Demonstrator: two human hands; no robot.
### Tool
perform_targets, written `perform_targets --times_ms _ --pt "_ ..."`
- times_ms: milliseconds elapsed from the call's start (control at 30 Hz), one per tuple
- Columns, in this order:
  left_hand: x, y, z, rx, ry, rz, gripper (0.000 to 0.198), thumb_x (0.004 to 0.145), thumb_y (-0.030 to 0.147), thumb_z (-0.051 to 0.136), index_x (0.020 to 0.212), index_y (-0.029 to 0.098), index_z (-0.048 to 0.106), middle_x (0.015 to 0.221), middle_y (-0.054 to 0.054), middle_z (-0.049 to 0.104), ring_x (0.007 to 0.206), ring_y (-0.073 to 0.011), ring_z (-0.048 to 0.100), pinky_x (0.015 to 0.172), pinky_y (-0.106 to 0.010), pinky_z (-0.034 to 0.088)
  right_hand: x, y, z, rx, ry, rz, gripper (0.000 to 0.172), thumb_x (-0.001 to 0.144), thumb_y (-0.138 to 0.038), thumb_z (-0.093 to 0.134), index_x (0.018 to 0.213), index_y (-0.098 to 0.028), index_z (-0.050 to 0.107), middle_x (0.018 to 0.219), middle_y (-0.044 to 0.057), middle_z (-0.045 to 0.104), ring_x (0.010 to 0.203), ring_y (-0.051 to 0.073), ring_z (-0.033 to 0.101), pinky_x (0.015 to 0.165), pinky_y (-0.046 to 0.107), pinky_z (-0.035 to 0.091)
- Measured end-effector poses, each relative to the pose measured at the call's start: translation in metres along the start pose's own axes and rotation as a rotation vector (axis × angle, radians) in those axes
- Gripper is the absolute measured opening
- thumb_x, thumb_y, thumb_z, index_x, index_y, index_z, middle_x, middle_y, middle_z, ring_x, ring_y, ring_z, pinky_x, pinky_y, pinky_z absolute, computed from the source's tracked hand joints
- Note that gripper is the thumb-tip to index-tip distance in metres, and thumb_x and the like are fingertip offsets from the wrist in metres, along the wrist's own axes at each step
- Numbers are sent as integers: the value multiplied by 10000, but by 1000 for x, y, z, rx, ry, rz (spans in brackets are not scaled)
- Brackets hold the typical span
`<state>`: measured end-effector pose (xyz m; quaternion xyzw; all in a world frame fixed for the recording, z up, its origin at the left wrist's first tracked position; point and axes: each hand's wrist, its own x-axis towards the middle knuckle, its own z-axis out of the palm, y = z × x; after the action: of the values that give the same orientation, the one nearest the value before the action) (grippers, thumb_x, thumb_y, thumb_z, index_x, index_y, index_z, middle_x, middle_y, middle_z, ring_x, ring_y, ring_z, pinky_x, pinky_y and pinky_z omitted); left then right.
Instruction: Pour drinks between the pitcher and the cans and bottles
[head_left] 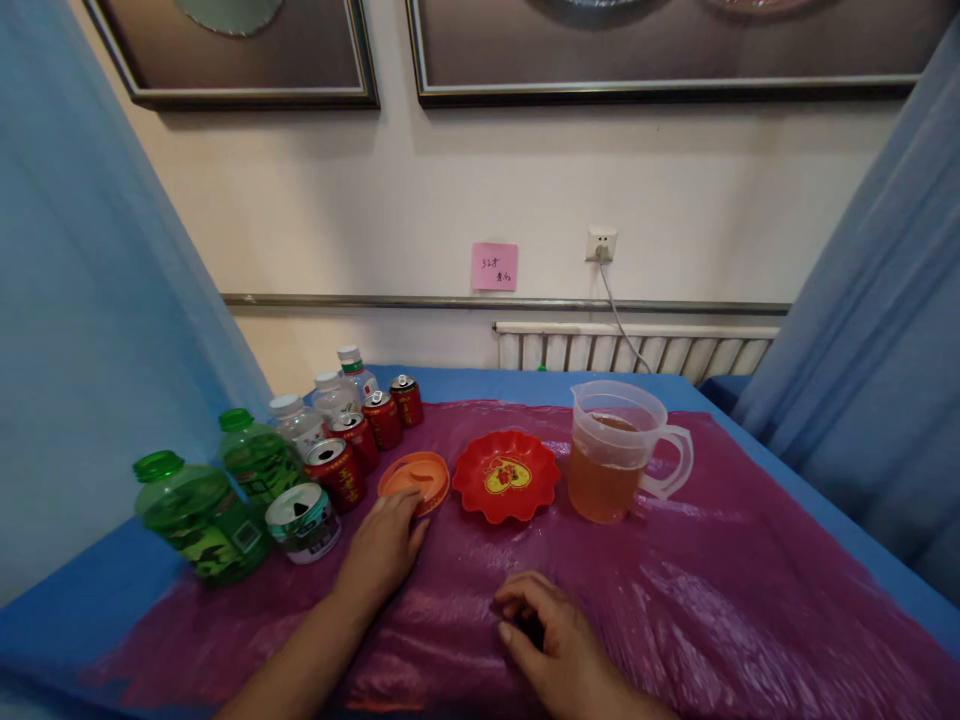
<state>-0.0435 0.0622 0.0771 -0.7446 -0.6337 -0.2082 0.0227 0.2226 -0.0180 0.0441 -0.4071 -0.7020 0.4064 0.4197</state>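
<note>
An orange lid [425, 470] lies on the purple plastic sheet, left of a red scalloped plate [481, 465]. My left hand [388, 538] reaches to the lid's near edge, fingertips on or just over it; whether they grip it is unclear. Nearer the front, my right hand [546, 628] rests at the sheet below the plate, its fingers curled with a gap between thumb and forefinger and nothing seen in them. To the plate's right stands a clear pitcher [606, 478] holding amber liquid, its handle pointing right.
At the left stand several red cans [337, 475], a white and green can [304, 528], green bottles [201, 520] and clear bottles [298, 425]. Blue curtains [870, 290] hang on both sides. A radiator [637, 350] and wall lie behind the table.
</note>
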Motion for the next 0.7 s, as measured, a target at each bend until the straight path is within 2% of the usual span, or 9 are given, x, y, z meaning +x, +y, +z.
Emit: perform_targets --times_ms 300,533,700 --pt "-2 4 -10 23 -19 -51 273 934 287 429 970 188 681 1048 -139 740 985 -303 674 885 -432 538 -3 0 -1 -18 -50 -7 228 827 -101 594 993 -241 665 993 22 688 916 188 666 842 313 516" --pt "-10 9 -24 -25 42 -34 262 947 314 450 997 203 682 1093 -121 734 1030 -296 660 928 -427 524 -4 0 -2 -31 -66 -8 227 828 -104 588 998 -240 655 1003 25 683 924 187 661 850 312 515" --pt "-19 22 -35 -74 80 46 255 960 322 470 1011 210 693 1119 -111 739 1063 -279 668 965 -425 525 -4 0 -1 -28 -64 11 225 833 -102 583 1005 -226 656 1011 33 676 931 188 650 862 324 502"
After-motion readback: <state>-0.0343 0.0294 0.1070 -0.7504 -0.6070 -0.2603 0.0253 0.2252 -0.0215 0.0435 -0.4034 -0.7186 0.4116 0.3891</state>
